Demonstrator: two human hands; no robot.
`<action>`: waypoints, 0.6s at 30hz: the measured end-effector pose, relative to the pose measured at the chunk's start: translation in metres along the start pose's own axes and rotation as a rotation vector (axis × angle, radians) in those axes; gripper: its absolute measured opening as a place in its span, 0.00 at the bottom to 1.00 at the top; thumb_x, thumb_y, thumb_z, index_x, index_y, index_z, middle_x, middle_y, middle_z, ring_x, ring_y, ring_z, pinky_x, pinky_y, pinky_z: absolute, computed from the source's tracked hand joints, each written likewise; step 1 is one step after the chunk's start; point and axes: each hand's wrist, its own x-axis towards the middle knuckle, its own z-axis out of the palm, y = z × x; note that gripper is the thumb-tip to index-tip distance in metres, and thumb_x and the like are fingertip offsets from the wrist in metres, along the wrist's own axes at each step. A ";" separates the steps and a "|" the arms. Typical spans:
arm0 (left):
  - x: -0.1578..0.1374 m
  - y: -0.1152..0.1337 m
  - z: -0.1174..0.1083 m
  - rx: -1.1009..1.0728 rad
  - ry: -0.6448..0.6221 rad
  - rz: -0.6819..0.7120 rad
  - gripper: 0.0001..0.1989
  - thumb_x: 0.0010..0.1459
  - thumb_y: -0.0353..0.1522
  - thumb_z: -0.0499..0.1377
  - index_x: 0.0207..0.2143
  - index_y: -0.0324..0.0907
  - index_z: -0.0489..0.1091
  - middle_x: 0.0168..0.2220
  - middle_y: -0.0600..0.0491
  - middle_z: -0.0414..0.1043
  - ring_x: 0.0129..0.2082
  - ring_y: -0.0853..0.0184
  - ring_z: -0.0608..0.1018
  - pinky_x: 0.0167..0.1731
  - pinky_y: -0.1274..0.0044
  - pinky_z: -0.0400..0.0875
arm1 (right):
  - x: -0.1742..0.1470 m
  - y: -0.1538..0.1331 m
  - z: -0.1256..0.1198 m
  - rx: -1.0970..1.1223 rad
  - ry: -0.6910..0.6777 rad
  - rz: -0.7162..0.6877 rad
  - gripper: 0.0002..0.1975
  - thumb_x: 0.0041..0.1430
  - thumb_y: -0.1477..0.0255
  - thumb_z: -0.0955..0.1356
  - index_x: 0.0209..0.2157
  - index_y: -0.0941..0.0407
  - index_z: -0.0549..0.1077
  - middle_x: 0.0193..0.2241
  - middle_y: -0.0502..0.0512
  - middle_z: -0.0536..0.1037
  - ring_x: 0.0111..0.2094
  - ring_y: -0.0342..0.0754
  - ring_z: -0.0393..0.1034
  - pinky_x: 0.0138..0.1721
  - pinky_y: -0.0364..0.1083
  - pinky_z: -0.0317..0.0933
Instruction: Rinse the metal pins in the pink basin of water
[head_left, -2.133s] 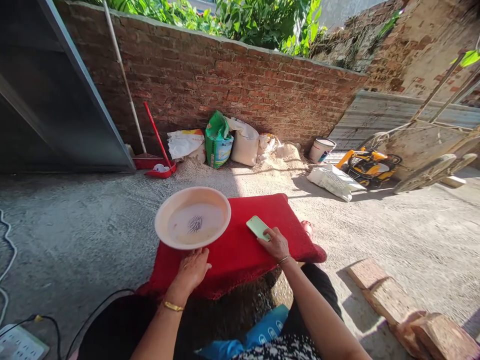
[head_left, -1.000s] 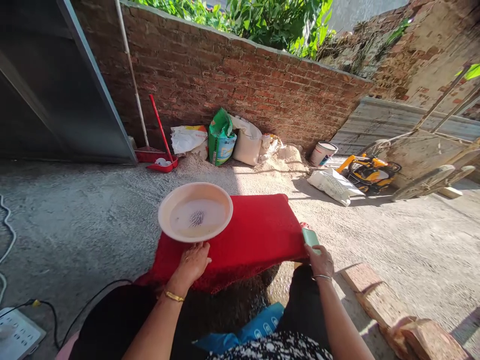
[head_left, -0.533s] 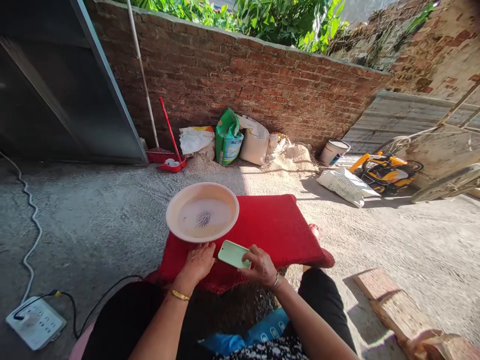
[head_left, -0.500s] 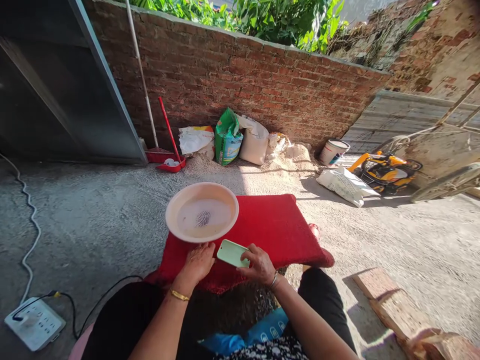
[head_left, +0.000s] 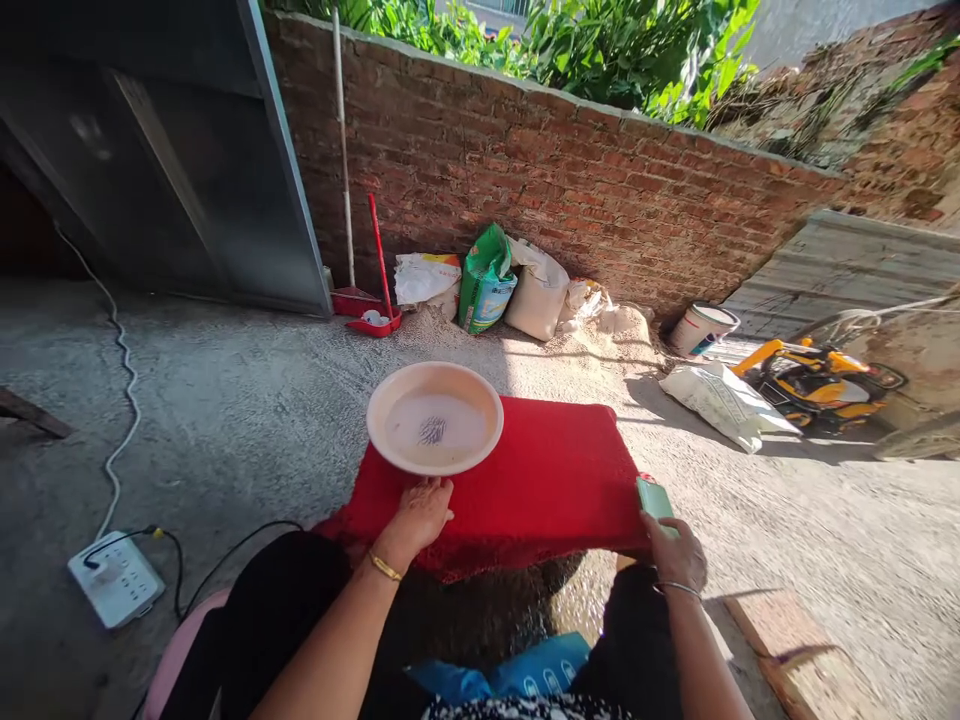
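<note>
A pale pink basin [head_left: 487, 455] stands on a red cloth [head_left: 555, 450] spread over a low support. Liquid lies in the basin, with a dark striped patch at its middle. My left hand [head_left: 421, 515] is at the basin's near side, fingers pointing at the rim and thumb apart. Whether its fingertips touch the rim I cannot tell. My right hand [head_left: 679, 555] is past the cloth's right end, closed around the lower part of a light green phone [head_left: 655, 498].
A white power strip [head_left: 116, 578] with cables lies on the floor at left. Bricks [head_left: 780, 620] lie at right. Along the brick wall are a red dustpan [head_left: 375, 325], a green sack [head_left: 486, 285], other sacks, a bucket [head_left: 703, 330] and a yellow-black machine [head_left: 817, 385].
My right hand has carried the phone rightwards, from over the cloth to beyond its right end. My left hand stays close to the basin. The view has shifted left.
</note>
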 end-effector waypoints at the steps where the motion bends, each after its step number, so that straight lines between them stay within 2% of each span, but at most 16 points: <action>1: 0.000 0.000 -0.001 -0.003 -0.001 -0.005 0.17 0.58 0.33 0.56 0.50 0.39 0.65 0.53 0.43 0.66 0.53 0.56 0.69 0.48 0.67 0.66 | -0.006 -0.006 0.004 0.033 -0.008 -0.050 0.25 0.45 0.47 0.66 0.34 0.53 0.73 0.33 0.59 0.74 0.38 0.57 0.69 0.36 0.51 0.60; 4: -0.002 0.000 -0.004 -0.011 -0.010 -0.007 0.18 0.58 0.32 0.56 0.51 0.40 0.64 0.54 0.43 0.65 0.55 0.57 0.68 0.51 0.67 0.64 | -0.042 -0.041 0.026 0.171 -0.080 -0.344 0.24 0.43 0.46 0.67 0.29 0.53 0.72 0.31 0.56 0.73 0.35 0.54 0.69 0.37 0.49 0.60; 9: -0.003 -0.001 -0.007 -0.019 -0.028 -0.001 0.18 0.58 0.32 0.56 0.51 0.40 0.64 0.55 0.43 0.65 0.57 0.57 0.66 0.53 0.67 0.63 | -0.120 -0.102 0.061 0.348 -0.442 -0.954 0.18 0.51 0.51 0.67 0.29 0.53 0.72 0.31 0.52 0.71 0.32 0.47 0.67 0.35 0.44 0.60; 11: -0.002 -0.001 -0.006 -0.018 -0.032 -0.006 0.17 0.58 0.32 0.56 0.51 0.40 0.64 0.55 0.43 0.65 0.56 0.57 0.66 0.53 0.66 0.63 | -0.133 -0.111 0.069 0.337 -0.502 -1.078 0.16 0.52 0.54 0.68 0.30 0.52 0.73 0.31 0.52 0.71 0.34 0.47 0.67 0.36 0.44 0.60; 12: -0.001 -0.001 -0.005 -0.018 -0.033 -0.007 0.17 0.58 0.32 0.56 0.50 0.40 0.64 0.55 0.42 0.64 0.56 0.57 0.67 0.52 0.65 0.64 | -0.133 -0.111 0.071 0.325 -0.497 -1.090 0.16 0.52 0.54 0.68 0.30 0.52 0.73 0.31 0.52 0.71 0.34 0.47 0.67 0.36 0.44 0.60; 14: 0.000 -0.001 -0.004 -0.017 -0.031 -0.006 0.17 0.58 0.33 0.56 0.50 0.39 0.64 0.54 0.43 0.65 0.55 0.56 0.67 0.51 0.65 0.64 | -0.119 -0.103 0.072 0.305 -0.441 -1.014 0.18 0.51 0.52 0.67 0.29 0.53 0.73 0.32 0.52 0.71 0.32 0.46 0.67 0.36 0.44 0.60; 16: 0.000 -0.001 -0.003 -0.018 -0.024 -0.005 0.16 0.58 0.33 0.57 0.49 0.39 0.65 0.53 0.43 0.66 0.54 0.56 0.68 0.50 0.66 0.66 | -0.092 -0.083 0.066 0.274 -0.335 -0.820 0.21 0.48 0.49 0.67 0.30 0.53 0.73 0.32 0.53 0.72 0.30 0.47 0.67 0.35 0.45 0.60; 18: 0.000 0.000 -0.004 -0.021 -0.016 -0.006 0.15 0.58 0.33 0.57 0.48 0.39 0.66 0.52 0.43 0.67 0.53 0.56 0.69 0.49 0.66 0.67 | -0.059 -0.057 0.053 0.204 -0.187 -0.553 0.24 0.44 0.46 0.67 0.30 0.53 0.74 0.32 0.55 0.72 0.30 0.49 0.67 0.34 0.47 0.60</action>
